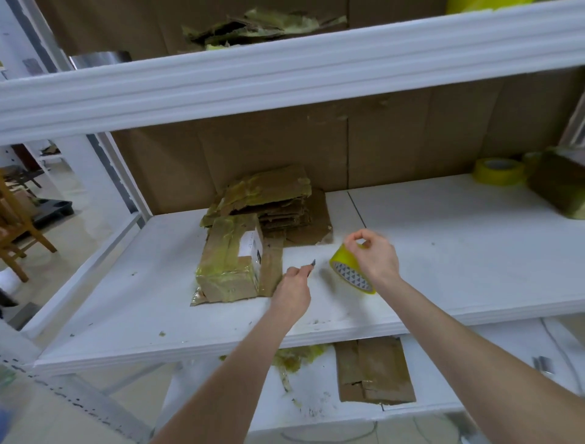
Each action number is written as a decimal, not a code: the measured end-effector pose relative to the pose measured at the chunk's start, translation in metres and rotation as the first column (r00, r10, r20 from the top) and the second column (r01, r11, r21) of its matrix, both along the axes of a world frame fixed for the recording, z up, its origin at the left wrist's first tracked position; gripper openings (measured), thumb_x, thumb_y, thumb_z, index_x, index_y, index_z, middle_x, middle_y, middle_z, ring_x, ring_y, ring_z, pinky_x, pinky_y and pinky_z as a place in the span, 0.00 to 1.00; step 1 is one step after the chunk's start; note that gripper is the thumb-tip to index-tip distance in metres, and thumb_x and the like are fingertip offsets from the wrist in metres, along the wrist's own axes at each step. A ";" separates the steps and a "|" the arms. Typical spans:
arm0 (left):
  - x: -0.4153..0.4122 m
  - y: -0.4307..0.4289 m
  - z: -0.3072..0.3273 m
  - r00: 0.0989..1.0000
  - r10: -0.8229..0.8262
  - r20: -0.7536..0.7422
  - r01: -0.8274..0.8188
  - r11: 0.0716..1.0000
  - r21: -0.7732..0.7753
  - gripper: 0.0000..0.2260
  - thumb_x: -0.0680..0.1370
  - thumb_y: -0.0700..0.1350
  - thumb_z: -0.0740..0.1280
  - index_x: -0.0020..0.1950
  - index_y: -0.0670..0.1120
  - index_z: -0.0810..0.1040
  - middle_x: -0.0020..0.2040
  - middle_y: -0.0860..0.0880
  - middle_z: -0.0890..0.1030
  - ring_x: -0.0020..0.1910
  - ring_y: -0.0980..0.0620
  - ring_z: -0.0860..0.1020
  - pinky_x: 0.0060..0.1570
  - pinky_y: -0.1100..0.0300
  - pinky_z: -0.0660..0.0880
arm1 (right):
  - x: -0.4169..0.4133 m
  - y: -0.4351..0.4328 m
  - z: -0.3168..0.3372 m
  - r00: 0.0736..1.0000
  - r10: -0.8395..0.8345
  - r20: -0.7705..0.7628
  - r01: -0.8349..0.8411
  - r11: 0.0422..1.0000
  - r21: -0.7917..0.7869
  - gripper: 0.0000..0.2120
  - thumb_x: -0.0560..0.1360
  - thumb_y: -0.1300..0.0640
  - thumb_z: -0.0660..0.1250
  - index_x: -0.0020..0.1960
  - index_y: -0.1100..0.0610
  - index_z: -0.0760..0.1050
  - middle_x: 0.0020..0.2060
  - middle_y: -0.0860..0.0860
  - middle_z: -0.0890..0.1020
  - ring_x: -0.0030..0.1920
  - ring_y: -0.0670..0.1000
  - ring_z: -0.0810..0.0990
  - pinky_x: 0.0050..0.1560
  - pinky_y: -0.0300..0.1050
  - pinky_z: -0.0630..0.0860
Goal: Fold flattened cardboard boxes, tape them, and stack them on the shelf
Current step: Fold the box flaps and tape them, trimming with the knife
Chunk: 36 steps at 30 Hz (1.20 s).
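Cannot identify the dark pointed tip (313, 262) pinched in the left hand (292, 285): too small. Cannot read the print on the white label (251, 245) of the taped box (231, 269). Lose the upper rim of the tape roll (349, 274) behind the fingers of the right hand (376, 260). Lose the taped brown bundle (560, 187) at the right edge, the yellow object (474, 3) at the top edge. See only a strip of the metal object (99, 58) behind the shelf beam (285, 73).

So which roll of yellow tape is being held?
The roll in the middle of the shelf, gripped by the right hand; the other roll lies flat at the far right back, untouched.
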<state>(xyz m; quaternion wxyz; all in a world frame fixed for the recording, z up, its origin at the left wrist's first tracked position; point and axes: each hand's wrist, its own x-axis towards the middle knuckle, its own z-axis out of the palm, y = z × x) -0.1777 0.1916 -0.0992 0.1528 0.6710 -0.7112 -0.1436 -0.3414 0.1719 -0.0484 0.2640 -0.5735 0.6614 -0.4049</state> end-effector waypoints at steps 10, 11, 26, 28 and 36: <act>-0.012 0.013 0.046 0.931 -0.150 -0.333 -0.084 0.799 -0.596 0.06 0.77 0.39 0.67 0.49 0.47 0.82 0.46 0.52 0.79 0.45 0.54 0.76 0.45 0.60 0.74 | -0.002 0.010 -0.004 1.000 0.005 -0.026 -0.006 1.000 -0.020 0.06 0.77 0.48 0.65 0.47 0.48 0.79 0.47 0.51 0.80 0.49 0.54 0.77 0.41 0.43 0.69; -0.013 0.015 0.046 0.938 -0.146 -0.315 -0.074 0.803 -0.592 0.05 0.77 0.40 0.67 0.49 0.47 0.83 0.47 0.52 0.78 0.47 0.53 0.76 0.46 0.60 0.73 | 0.002 0.012 -0.003 0.999 0.012 -0.036 -0.013 1.000 -0.029 0.06 0.77 0.47 0.65 0.47 0.47 0.79 0.47 0.50 0.80 0.49 0.53 0.77 0.41 0.43 0.69; 0.002 0.016 0.048 0.910 -0.013 -0.413 -0.145 0.926 -0.347 0.06 0.74 0.46 0.71 0.46 0.46 0.86 0.42 0.49 0.78 0.44 0.49 0.76 0.47 0.49 0.73 | 0.025 0.030 0.002 0.977 0.143 -0.160 -0.167 0.975 -0.146 0.03 0.76 0.48 0.67 0.43 0.44 0.76 0.41 0.48 0.80 0.45 0.50 0.76 0.37 0.42 0.68; 0.000 0.016 0.050 0.933 -0.005 -0.359 -0.119 0.939 -0.323 0.09 0.77 0.48 0.68 0.46 0.45 0.85 0.46 0.49 0.77 0.44 0.50 0.76 0.45 0.50 0.74 | 0.026 0.030 0.001 0.955 0.129 -0.266 -0.172 0.974 -0.147 0.03 0.77 0.47 0.66 0.46 0.44 0.77 0.41 0.48 0.79 0.45 0.51 0.76 0.39 0.42 0.70; 0.041 0.034 0.046 0.977 -0.053 -0.204 -0.068 0.836 -0.545 0.10 0.80 0.40 0.63 0.55 0.43 0.83 0.52 0.49 0.79 0.44 0.51 0.79 0.43 0.57 0.76 | 0.021 0.017 -0.035 0.804 -0.018 -0.594 -0.128 0.971 -0.203 0.11 0.79 0.53 0.62 0.60 0.50 0.77 0.48 0.52 0.84 0.54 0.58 0.77 0.52 0.50 0.63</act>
